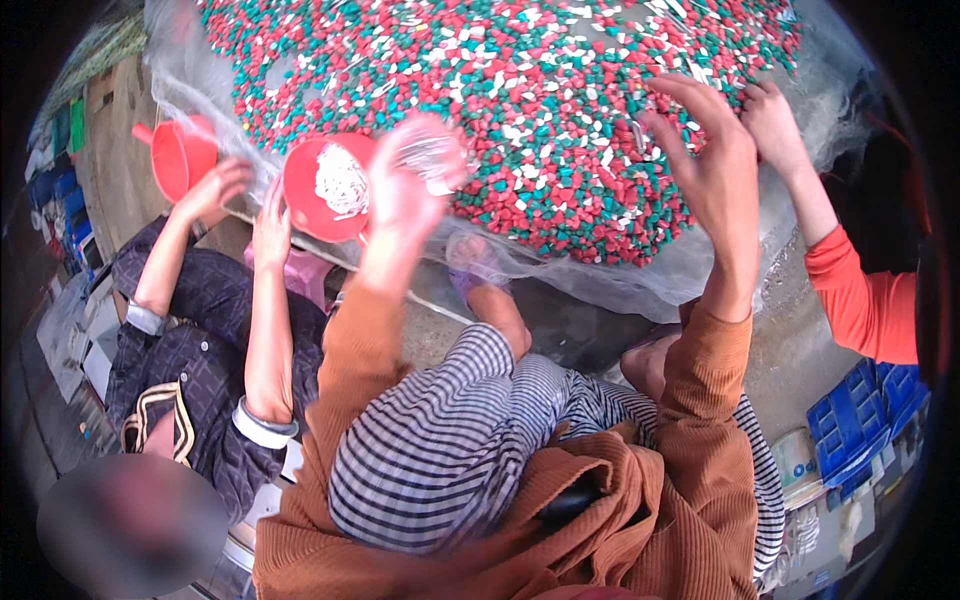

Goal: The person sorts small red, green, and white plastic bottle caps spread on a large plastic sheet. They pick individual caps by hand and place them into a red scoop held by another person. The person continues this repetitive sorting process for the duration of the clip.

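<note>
Left hand (415, 185): fingers pinching pale strips over red bowl (330, 185), part-filled | right hand (705, 150): fingers spread above bead pile (530, 110), mostly unsorted

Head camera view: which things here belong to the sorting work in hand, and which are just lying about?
In the work:
- pile of red, green and white pieces
- clear plastic sheet under it
- left hand, blurred
- right hand over the pile
- red bowl of white bits

Lying about:
- blue crate
- red funnel
</note>
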Demonstrator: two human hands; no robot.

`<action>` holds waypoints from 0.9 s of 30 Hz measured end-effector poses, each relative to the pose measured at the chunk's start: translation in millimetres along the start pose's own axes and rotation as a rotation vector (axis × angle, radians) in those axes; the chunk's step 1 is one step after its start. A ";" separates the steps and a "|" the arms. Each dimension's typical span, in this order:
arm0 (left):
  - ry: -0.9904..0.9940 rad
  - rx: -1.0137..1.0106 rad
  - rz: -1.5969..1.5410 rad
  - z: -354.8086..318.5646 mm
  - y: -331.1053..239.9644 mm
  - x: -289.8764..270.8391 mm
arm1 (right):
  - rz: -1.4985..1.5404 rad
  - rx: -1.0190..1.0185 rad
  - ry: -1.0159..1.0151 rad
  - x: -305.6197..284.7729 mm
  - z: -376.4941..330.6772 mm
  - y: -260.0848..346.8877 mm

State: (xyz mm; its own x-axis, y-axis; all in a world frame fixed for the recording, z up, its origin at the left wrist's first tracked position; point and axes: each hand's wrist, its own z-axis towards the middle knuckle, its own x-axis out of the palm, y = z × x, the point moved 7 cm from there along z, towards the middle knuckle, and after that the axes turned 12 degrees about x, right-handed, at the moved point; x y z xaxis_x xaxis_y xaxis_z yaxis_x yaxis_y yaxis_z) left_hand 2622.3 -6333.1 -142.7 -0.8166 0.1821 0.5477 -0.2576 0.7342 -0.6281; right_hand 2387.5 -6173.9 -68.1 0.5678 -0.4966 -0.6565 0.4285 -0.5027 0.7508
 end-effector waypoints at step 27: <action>-0.108 0.570 1.845 18.5 -101.2 -96.3 | 0.343 0.138 0.394 85.6 26.7 -63.3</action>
State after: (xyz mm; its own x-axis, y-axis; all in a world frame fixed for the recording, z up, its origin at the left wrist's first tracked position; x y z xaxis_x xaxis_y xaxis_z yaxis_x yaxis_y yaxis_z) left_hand 2717.4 -6437.0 -142.1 -0.2536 0.3118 -0.9157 0.7319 -0.5571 -0.3924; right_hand 2390.2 -6203.5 -173.8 0.8907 -0.3591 -0.2786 0.0908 -0.4601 0.8832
